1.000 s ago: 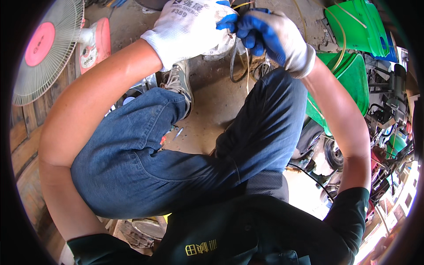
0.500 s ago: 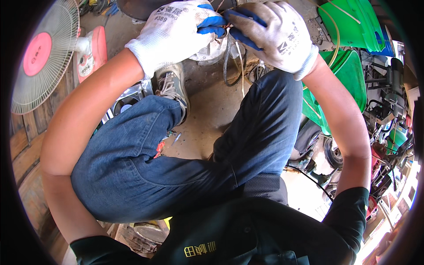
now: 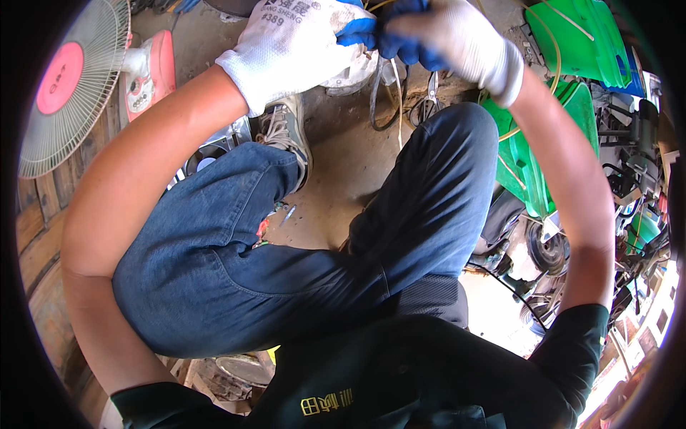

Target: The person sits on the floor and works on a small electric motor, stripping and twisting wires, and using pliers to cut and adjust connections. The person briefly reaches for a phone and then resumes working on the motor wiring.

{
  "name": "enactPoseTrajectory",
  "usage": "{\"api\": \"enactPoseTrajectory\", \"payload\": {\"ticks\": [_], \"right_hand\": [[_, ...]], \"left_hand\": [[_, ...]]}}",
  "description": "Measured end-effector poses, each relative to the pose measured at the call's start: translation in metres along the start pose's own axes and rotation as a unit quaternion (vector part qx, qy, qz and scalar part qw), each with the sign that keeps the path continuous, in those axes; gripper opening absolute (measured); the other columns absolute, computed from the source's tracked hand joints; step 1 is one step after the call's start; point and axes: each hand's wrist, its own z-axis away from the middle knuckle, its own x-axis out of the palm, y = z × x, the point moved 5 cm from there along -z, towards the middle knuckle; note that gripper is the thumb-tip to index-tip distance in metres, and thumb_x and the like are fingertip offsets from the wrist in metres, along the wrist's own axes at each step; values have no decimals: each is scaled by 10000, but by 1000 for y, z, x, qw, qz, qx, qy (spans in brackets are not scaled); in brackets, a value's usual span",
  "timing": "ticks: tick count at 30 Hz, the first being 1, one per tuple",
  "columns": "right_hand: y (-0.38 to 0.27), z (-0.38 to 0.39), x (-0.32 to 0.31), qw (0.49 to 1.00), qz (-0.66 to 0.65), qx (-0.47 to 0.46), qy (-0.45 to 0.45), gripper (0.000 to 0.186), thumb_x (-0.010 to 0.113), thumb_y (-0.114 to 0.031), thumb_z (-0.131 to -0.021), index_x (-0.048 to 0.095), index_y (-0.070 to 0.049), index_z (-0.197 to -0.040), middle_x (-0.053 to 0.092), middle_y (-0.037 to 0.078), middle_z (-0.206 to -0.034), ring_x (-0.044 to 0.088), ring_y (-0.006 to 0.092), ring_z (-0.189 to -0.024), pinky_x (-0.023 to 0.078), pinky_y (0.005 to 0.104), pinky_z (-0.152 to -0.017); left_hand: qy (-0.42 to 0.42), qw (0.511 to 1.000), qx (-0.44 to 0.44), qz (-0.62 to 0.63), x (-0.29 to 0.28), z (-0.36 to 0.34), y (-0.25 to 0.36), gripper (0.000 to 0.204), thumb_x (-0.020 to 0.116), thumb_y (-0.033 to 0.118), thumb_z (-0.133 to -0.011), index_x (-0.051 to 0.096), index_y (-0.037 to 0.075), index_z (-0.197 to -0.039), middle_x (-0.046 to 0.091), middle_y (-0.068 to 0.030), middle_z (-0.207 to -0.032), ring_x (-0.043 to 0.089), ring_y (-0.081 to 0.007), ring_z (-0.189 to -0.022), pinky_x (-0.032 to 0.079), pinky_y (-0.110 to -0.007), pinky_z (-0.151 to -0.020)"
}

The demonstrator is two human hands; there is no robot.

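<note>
Both my hands wear white knit gloves with blue palms and meet at the top of the view. My left hand [image 3: 296, 46] and my right hand [image 3: 450, 36] have their blue fingertips pinched together on thin wires [image 3: 394, 79] that hang down between them. What the fingertips grip is mostly hidden by the gloves. I sit with my knees up in blue jeans [image 3: 300, 250], one grey laced shoe [image 3: 286, 132] on the dirt floor below my left hand.
A pale fan with a pink hub [image 3: 68, 79] stands at the left beside a pink appliance base [image 3: 153, 68]. Green plastic panels [image 3: 572, 43] lie at the right, with machine parts and a small wheel [image 3: 547, 247]. Pliers [image 3: 431, 100] and a small blade [image 3: 287, 214] lie on the floor.
My hands have shifted slightly up and right, the right glove turning its white back toward me; the fingertips stay pinched together on the wires.
</note>
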Motion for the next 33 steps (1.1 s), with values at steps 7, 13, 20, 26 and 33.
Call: {"api": "enactPoseTrajectory", "payload": {"ticks": [7,13,20,26,33], "right_hand": [[8,42,23,784,-423,452,43,349,594,-289,-1013,731,-6,-1166,733,75,-848,628,101,-595,513,241,-549],[-39,15,-13,957,285,7,49,379,706,-153,-946,640,22,-1275,729,147,-1061,701,181,-782,562,300,-745],[-37,3,-8,924,366,-111,-8,286,613,-197,-778,697,-51,-1009,617,70,-853,576,223,-680,469,364,-616],[-14,-4,3,964,25,265,18,132,611,-147,-860,663,-36,-907,661,131,-748,683,334,-655,540,432,-595],[-21,75,-84,750,-386,507,180,283,574,-225,-1038,714,21,-1055,741,110,-866,705,198,-694,567,320,-615]], "left_hand": [[-13,999,-25,28,-1,2,0,268,755,331,-837,769,122,-1003,686,-91,-902,695,-313,-851,549,-416,-763],[-17,999,-30,29,-1,1,-3,242,754,325,-830,759,114,-949,685,-92,-908,690,-324,-852,542,-428,-762],[11,999,12,39,1,6,-10,270,782,351,-801,743,95,-878,677,-101,-876,683,-338,-825,534,-433,-749],[16,995,26,-100,15,19,-33,379,770,221,-813,737,85,-1165,706,-179,-1236,678,-371,-1135,541,-423,-1006],[-13,1000,-1,-14,3,19,-24,368,771,222,-840,742,141,-1197,686,-192,-1215,674,-406,-1086,548,-465,-941]]}}
